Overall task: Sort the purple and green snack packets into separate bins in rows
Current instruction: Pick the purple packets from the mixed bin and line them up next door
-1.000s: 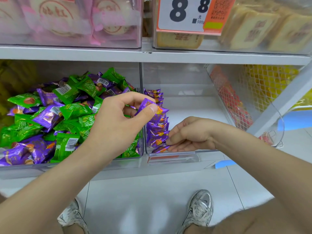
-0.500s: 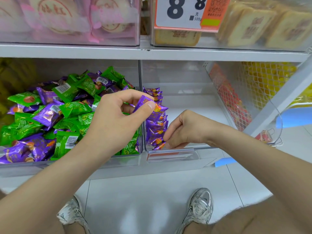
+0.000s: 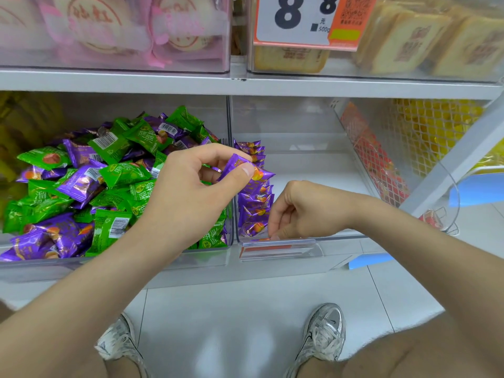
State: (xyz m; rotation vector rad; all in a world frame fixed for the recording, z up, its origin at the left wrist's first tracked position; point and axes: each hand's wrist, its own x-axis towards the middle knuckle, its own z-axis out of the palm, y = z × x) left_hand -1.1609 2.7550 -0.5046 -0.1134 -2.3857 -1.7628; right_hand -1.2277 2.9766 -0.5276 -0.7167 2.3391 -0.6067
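Observation:
A clear left bin (image 3: 136, 261) holds a mixed pile of green packets (image 3: 122, 173) and purple packets (image 3: 81, 184). In the clear right bin (image 3: 343, 235), a row of purple packets (image 3: 253, 205) stands along the left wall. My left hand (image 3: 188, 195) pinches one purple packet (image 3: 246, 171) between thumb and fingers, above the divider and the row. My right hand (image 3: 302, 211) is inside the right bin at its front, its fingers curled and its fingertips pinching the right edge of the front purple packet (image 3: 252, 227).
Most of the right bin's floor (image 3: 313, 170) is bare. A mesh-walled bin (image 3: 381, 165) with red and yellow packets stands to the right. The shelf above (image 3: 245, 83) carries pink and beige snack bins and a price tag (image 3: 294, 20). My shoes stand on the tiled floor below.
My right hand's fingers went from lying flat against the front of the row to curled at the front packet. My left hand kept the purple packet almost in place.

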